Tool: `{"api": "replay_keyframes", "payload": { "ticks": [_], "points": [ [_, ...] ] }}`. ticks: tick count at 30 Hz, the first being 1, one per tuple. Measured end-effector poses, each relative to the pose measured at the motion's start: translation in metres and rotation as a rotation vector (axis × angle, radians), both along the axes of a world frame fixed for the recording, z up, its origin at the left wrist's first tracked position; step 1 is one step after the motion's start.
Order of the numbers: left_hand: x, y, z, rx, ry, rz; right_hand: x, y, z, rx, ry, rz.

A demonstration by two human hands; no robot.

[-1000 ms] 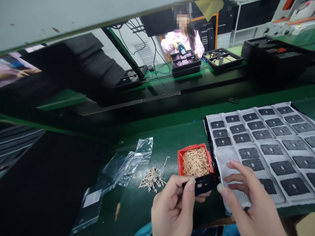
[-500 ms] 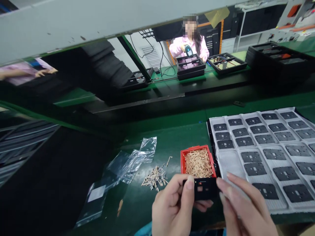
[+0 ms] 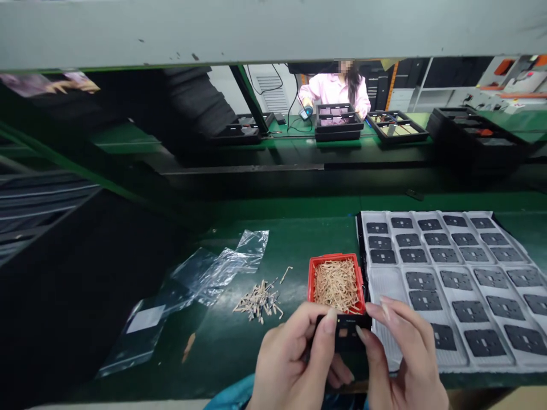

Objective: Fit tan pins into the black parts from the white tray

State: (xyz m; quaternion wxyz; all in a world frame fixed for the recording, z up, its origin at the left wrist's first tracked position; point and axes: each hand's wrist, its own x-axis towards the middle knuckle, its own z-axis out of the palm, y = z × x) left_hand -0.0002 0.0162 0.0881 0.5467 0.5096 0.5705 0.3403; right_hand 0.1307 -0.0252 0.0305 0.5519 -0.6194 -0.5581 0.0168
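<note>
While your two hands meet low at the near edge of the green bench (image 3: pixel 290 245), you hold a small black plate (image 3: pixel 350 326) between them, just in front of the red box (image 3: pixel 311 279). Your left hand (image 3: pixel 290 364) is closed on the plate's left side, with the thumb on its face and the fingers curled behind. Your right hand (image 3: pixel 405 364) pinches the right side, thumb below and forefinger along the top edge, the other fingers spread loosely over the white tray (image 3: pixel 387 285). The plate stands nearly upright, facing you, and its upper edge overlaps the near wall of the red box.

The red box is heaped with thin tan pins (image 3: pixel 336 285) and sits against the left edge of the white tray. In that tray, rows of matching dark plates (image 3: pixel 421 280) lie flat, one to a pocket, while the pockets nearest your right hand show bare. To the left of the box, a loose heap of pins (image 3: pixel 257 300) is scattered on the bench. Beyond the heap, crumpled clear plastic bags (image 3: pixel 222 267) trail off toward the left.

Across the line, on the far bench, a person in a pink coat (image 3: pixel 335 88) works over a stack of black trays (image 3: pixel 337 121).
</note>
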Motion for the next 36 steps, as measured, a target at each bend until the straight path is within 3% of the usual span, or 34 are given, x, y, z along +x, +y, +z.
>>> {"api": "replay_keyframes", "payload": {
  "ticks": [5, 11, 14, 18, 20, 23, 26, 31, 36],
  "points": [
    [-0.007, 0.001, -0.005, -0.003, -0.034, -0.080, 0.001, -0.006, -0.002, 0.080, -0.046, 0.008],
    [-0.014, 0.004, -0.004, 0.079, -0.027, -0.245, 0.014, -0.002, 0.008, -0.086, 0.260, 0.159],
    [-0.014, 0.004, -0.004, 0.108, -0.006, -0.269, 0.011, -0.001, 0.016, -0.058, 0.294, 0.210],
    [-0.014, 0.002, -0.010, 0.159, 0.008, -0.248, 0.003, -0.001, 0.018, 0.119, 0.295, 0.156],
    [-0.015, 0.001, -0.013, 0.214, 0.010, -0.229, 0.002, -0.002, 0.012, 0.125, 0.264, 0.144],
    [-0.016, 0.000, -0.016, 0.325, 0.048, -0.146, 0.000, -0.004, 0.003, 0.008, 0.295, 0.073],
    [-0.015, 0.000, -0.017, 0.485, 0.095, -0.099, -0.009, -0.005, 0.001, -0.131, 0.517, 0.009],
    [-0.013, -0.005, -0.022, 0.737, 0.231, -0.034, -0.027, -0.002, 0.012, -0.234, 0.754, 0.086],
    [-0.009, -0.005, -0.022, 0.680, 0.179, 0.026, -0.026, 0.001, 0.013, -0.281, 0.798, 0.041]
  ]
}}
